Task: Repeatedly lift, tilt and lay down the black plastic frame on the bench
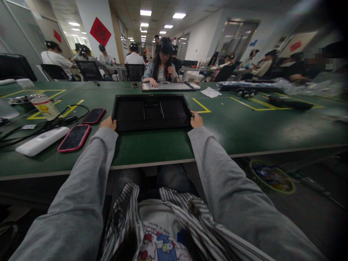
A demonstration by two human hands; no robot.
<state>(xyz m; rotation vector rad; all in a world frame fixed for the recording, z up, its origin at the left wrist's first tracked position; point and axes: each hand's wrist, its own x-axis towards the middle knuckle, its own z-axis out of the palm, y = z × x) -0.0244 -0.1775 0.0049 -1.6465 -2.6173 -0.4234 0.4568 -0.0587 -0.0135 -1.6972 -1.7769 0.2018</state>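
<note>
A wide, shallow black housing [130,110], which looks like the back shell of a monitor, is in front of me at the green table. Its raised rim faces up, and a recessed block sits in its middle. My left hand [108,123] is closed on its left edge near the front corner. On the opposite side, my right hand [197,120] grips the right edge with the thumb on top. The fingers under the housing are hidden. A pink-edged phone [94,116] lies just left of my left hand.
Left on the green table [152,148] are another phone [74,138], a white power bank [42,141], black cables and a plastic bottle [43,103]. A co-worker [163,65] sits opposite with a flat panel [168,86]. Crumpled tissue [211,92] and plastic wrap [299,88] lie right.
</note>
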